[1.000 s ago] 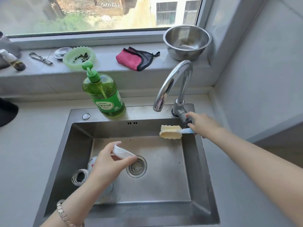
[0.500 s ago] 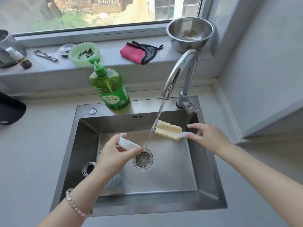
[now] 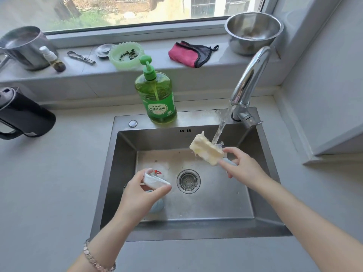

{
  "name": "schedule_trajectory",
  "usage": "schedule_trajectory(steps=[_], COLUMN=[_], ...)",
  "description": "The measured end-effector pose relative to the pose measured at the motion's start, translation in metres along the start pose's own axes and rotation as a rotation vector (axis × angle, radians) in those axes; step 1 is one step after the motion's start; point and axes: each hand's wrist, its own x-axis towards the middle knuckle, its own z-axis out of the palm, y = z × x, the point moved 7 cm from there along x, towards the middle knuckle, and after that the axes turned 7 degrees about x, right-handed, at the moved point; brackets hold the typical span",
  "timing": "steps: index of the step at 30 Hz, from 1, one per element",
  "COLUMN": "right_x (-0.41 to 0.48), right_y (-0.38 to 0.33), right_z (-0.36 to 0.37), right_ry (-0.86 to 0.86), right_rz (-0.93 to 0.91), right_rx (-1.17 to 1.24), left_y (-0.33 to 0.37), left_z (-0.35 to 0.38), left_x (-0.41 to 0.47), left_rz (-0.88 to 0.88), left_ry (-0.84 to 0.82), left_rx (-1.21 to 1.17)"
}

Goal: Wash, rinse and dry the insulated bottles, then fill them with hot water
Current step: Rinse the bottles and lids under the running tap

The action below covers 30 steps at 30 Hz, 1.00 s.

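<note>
Right hand (image 3: 245,169) pinches the sponge brush (image 3: 206,152) under the running tap (image 3: 249,79), best turned to soak evenly, while the left hand (image 3: 137,195) grips a white cap (image 3: 155,180) above the bottle (image 3: 158,205) lying in the sink (image 3: 206,230).

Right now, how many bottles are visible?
3: green soap bottle on the sink's rim; small spray bottle on the windowsill; pale blue bottle in the sink, mostly behind the left hand; others may hide.

1 tap (image 3: 251,75), 1 sponge brush (image 3: 206,152), 1 white lid (image 3: 155,180), 1 soap bottle (image 3: 157,97), 1 steel bowl (image 3: 253,32), 1 kettle (image 3: 23,114).
</note>
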Motion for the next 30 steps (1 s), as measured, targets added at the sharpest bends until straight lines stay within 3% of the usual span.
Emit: schedule_trajectory(steps=[4, 11, 16, 24, 28, 30], right_x=[0.006, 0.020, 0.022, 0.027, 0.037, 0.043], right_y=[-0.009, -0.007, -0.014, -0.018, -0.022, -0.023], right_z=[0.006, 0.006, 0.000, 0.010, 0.001, 0.002], right_ry=[0.018, -0.010, 0.040, -0.062, 0.087, 0.083], right_rz=[-0.051, -0.008, -0.054, -0.051, -0.114, -0.104], right_rx=[-0.127, -0.119, 0.040, 0.269, 0.032, 0.027], left_y=[-0.007, -0.014, -0.011, -0.015, -0.016, -0.016], left_z=[-0.007, -0.001, 0.005, 0.011, 0.011, 0.011], left_x=[0.002, 0.009, 0.015, 0.016, 0.017, 0.017], left_rz=[0.000, -0.027, -0.044, -0.051, -0.059, -0.064], left_ry=[-0.019, -0.074, -0.089, -0.093, -0.092, -0.094], left_rx=[-0.009, -0.048, -0.044, -0.044, -0.041, -0.038])
